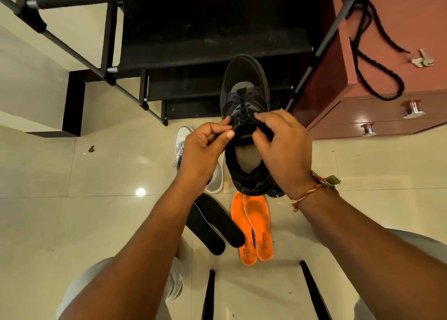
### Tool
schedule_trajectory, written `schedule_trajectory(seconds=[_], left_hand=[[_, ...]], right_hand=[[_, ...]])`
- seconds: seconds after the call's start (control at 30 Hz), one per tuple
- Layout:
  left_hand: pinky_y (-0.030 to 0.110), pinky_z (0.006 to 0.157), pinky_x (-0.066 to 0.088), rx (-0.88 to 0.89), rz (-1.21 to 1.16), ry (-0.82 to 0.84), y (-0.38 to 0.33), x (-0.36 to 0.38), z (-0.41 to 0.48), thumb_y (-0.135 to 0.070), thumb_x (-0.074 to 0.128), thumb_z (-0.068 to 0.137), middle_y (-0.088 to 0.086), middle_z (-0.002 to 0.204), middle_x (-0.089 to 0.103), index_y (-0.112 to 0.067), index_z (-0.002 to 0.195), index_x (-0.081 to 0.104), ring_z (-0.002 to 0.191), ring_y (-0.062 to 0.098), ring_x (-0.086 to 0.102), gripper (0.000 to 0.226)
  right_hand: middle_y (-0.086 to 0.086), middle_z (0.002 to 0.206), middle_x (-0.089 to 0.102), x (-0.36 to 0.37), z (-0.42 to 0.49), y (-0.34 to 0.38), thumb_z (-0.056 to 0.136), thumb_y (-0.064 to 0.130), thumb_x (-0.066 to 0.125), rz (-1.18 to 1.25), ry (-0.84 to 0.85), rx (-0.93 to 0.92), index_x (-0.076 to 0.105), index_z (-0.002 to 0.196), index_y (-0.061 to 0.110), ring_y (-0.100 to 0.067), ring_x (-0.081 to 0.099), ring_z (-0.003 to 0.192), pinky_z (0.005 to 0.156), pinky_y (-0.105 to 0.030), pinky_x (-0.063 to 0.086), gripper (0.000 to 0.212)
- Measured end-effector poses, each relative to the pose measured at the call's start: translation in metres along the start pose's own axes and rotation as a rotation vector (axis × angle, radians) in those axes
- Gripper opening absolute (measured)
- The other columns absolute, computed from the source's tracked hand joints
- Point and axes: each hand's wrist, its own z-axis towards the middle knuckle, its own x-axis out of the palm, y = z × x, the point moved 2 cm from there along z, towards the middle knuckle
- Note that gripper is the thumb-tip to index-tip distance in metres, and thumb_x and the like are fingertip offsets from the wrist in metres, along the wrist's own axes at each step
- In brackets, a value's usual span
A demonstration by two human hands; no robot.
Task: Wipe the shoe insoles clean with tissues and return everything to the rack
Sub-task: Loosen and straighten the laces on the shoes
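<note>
A black sneaker is held up in front of the black shoe rack, toe pointing away from me. My left hand pinches its laces and tongue on the left side. My right hand grips the tongue on the right, over the shoe's opening, where a grey lining shows. On the floor below lie two orange insoles side by side and two black insoles to their left. A white sneaker lies on the floor, partly hidden by my left hand. No tissues are in view.
A reddish-brown drawer cabinet stands at the right, with a black cord and keys on top. The floor is cream tile, with a small bit of debris at the left. Two dark stool legs show near the bottom edge.
</note>
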Motion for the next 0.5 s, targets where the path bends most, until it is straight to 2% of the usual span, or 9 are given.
schedule_trajectory(seconds=[0.07, 0.13, 0.2, 0.23, 0.27, 0.37, 0.43, 0.5], left_hand=[[0.031, 0.100, 0.053, 0.076, 0.152, -0.057, -0.002, -0.005, 0.001, -0.014, 0.068, 0.092, -0.003, 0.119, 0.071, -0.018, 0.101, 0.073, 0.114, 0.006, 0.064, 0.011], [0.026, 0.100, 0.050, 0.174, 0.418, -0.202, -0.004, -0.011, 0.002, -0.032, 0.067, 0.093, -0.013, 0.120, 0.066, -0.027, 0.104, 0.074, 0.118, 0.003, 0.056, 0.014], [0.029, 0.098, 0.046, 0.225, 0.672, -0.361, -0.005, -0.020, 0.004, -0.041, 0.065, 0.093, -0.012, 0.129, 0.058, -0.034, 0.111, 0.074, 0.124, 0.009, 0.044, 0.021], [0.031, 0.097, 0.046, 0.245, 0.729, -0.387, -0.006, -0.022, 0.005, -0.040, 0.065, 0.093, -0.009, 0.130, 0.056, -0.034, 0.113, 0.073, 0.124, 0.011, 0.041, 0.022], [0.028, 0.096, 0.047, 0.283, 0.751, -0.361, -0.006, -0.023, 0.006, -0.037, 0.066, 0.093, -0.007, 0.128, 0.057, -0.032, 0.113, 0.074, 0.121, 0.011, 0.043, 0.022], [0.002, 0.089, 0.038, 0.360, 0.745, -0.182, -0.007, -0.019, 0.006, -0.024, 0.068, 0.093, -0.004, 0.113, 0.067, -0.023, 0.110, 0.076, 0.104, -0.001, 0.052, 0.019], [-0.002, 0.084, 0.037, 0.357, 0.719, -0.136, -0.009, -0.020, 0.006, -0.022, 0.068, 0.093, -0.005, 0.107, 0.071, -0.022, 0.109, 0.076, 0.094, -0.005, 0.055, 0.018], [0.000, 0.082, 0.040, 0.360, 0.681, -0.104, -0.011, -0.021, 0.005, -0.022, 0.070, 0.091, -0.008, 0.104, 0.071, -0.022, 0.107, 0.077, 0.089, -0.007, 0.057, 0.017]], right_hand=[[0.000, 0.109, 0.067, 0.002, -0.001, -0.001, 0.087, 0.019, 0.063, -0.016, 0.013, -0.001, 0.070, 0.114, 0.016, -0.021, 0.065, 0.095, 0.074, -0.040, 0.057, 0.028], [-0.001, 0.109, 0.067, 0.004, -0.003, 0.001, 0.087, 0.018, 0.065, -0.028, 0.018, -0.008, 0.070, 0.113, 0.015, -0.023, 0.065, 0.094, 0.073, -0.039, 0.057, 0.027], [-0.002, 0.107, 0.067, 0.005, -0.006, 0.005, 0.086, 0.017, 0.066, -0.043, 0.019, -0.028, 0.071, 0.112, 0.015, -0.024, 0.065, 0.093, 0.072, -0.035, 0.056, 0.027], [-0.002, 0.107, 0.067, 0.006, -0.007, 0.007, 0.085, 0.017, 0.066, -0.058, 0.023, -0.044, 0.071, 0.112, 0.015, -0.025, 0.065, 0.093, 0.070, -0.033, 0.055, 0.027], [-0.002, 0.106, 0.067, 0.007, -0.008, 0.009, 0.086, 0.017, 0.066, -0.077, 0.032, -0.061, 0.071, 0.112, 0.016, -0.025, 0.064, 0.093, 0.069, -0.031, 0.054, 0.027], [-0.001, 0.104, 0.066, 0.010, -0.013, 0.014, 0.086, 0.018, 0.065, -0.121, 0.055, -0.100, 0.071, 0.112, 0.017, -0.024, 0.063, 0.092, 0.064, -0.029, 0.050, 0.027], [0.000, 0.104, 0.066, 0.012, -0.015, 0.015, 0.087, 0.018, 0.064, -0.131, 0.062, -0.111, 0.071, 0.112, 0.017, -0.024, 0.062, 0.091, 0.063, -0.029, 0.049, 0.026], [0.000, 0.104, 0.066, 0.012, -0.016, 0.015, 0.087, 0.020, 0.063, -0.139, 0.071, -0.117, 0.070, 0.111, 0.018, -0.023, 0.062, 0.091, 0.062, -0.031, 0.051, 0.025]])
